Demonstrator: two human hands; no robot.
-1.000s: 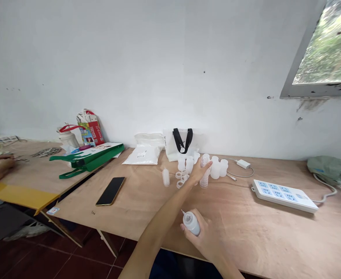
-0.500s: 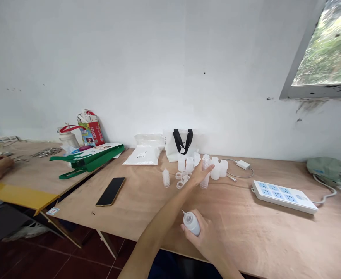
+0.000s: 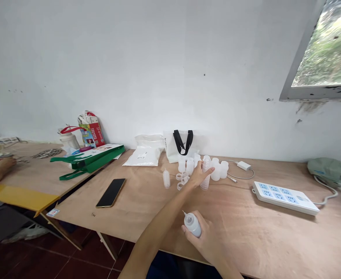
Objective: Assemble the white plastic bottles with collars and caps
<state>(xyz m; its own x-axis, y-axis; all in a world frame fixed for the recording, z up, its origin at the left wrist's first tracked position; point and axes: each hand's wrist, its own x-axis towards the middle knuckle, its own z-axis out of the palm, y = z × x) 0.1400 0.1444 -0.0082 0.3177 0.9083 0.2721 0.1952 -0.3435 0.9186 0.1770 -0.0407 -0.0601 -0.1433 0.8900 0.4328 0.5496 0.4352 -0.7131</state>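
Note:
My right hand is wrapped round a small translucent squeeze bottle with a thin pointed nozzle, held upright near the table's front edge. Farther back, my left hand reaches across and closes round a tall, clear, ribbed stack, which looks like nested plastic nozzle caps. Its fingers partly cover the stack. Behind and beside it stand several frosted white bottles without caps. White rings lie to the left of my left hand. A shorter ribbed stack with a pointed top stands farther left.
A black phone lies on the left of the wooden table. Toward the wall are a white plastic packet and a white bag with black handles. On the right sits a power strip. Another person's hand rests on the neighbouring table.

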